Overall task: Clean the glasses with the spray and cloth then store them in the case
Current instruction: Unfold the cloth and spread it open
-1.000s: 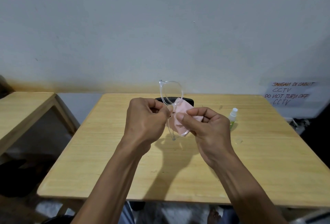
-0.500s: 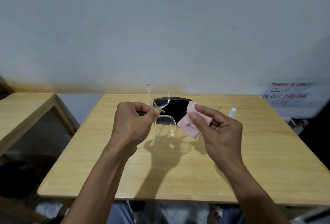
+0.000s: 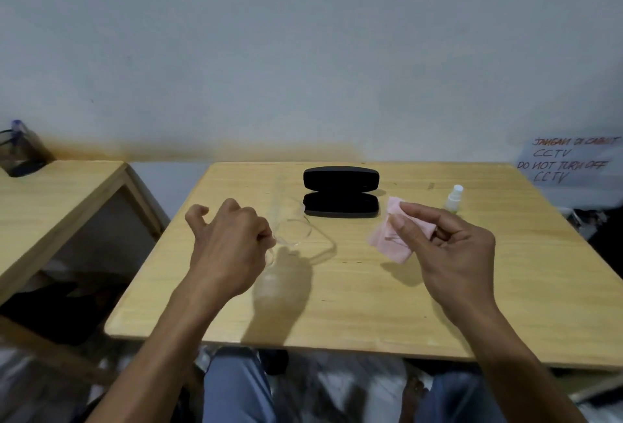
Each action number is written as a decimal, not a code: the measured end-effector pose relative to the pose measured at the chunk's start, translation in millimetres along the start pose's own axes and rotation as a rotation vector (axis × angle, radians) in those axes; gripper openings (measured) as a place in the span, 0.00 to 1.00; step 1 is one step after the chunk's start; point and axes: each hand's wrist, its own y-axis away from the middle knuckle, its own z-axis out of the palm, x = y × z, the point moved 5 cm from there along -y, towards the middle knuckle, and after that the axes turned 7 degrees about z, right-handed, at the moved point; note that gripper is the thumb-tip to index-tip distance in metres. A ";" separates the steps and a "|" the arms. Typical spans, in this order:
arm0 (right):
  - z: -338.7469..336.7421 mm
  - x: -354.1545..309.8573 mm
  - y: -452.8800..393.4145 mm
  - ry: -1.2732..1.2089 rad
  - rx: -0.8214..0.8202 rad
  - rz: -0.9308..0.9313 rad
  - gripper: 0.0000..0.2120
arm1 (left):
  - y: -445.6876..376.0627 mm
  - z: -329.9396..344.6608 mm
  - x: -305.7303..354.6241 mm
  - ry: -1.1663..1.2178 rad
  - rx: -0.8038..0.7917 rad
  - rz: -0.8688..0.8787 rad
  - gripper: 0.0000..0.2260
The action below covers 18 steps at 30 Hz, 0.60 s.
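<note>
As left hand (image 3: 232,247) pinches glasses (image 3: 296,233), cloth (image 3: 392,240) right

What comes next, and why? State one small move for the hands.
Probably the left hand should carry the clear-framed glasses toward the open black case. The right hand holds the pink cloth away from the lenses, so wiping looks done.

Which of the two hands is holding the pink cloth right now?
The right hand pinches the pink cloth between thumb and fingers. The left hand instead grips the clear glasses.
</note>
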 end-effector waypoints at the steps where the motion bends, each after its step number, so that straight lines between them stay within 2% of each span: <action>1: -0.4 1.8 1.8 -0.002 -0.005 0.005 0.10 | 2.6 6.2 -1.9 -0.057 -0.025 0.019 0.08; 3: -1.1 5.0 4.5 -0.011 -0.018 0.017 0.10 | 8.0 16.8 -4.7 -0.157 -0.043 0.067 0.08; 6: -0.7 7.2 7.3 0.003 -0.023 0.026 0.10 | 13.0 29.9 -9.8 -0.168 -0.033 0.114 0.06; 13: 3.9 7.9 17.8 -0.005 -0.017 0.066 0.09 | 14.2 44.8 -24.8 0.061 -0.057 0.035 0.07; 18: 6.6 12.4 24.0 -0.059 -0.034 0.119 0.09 | 17.3 51.0 -37.7 0.139 -0.028 -0.016 0.07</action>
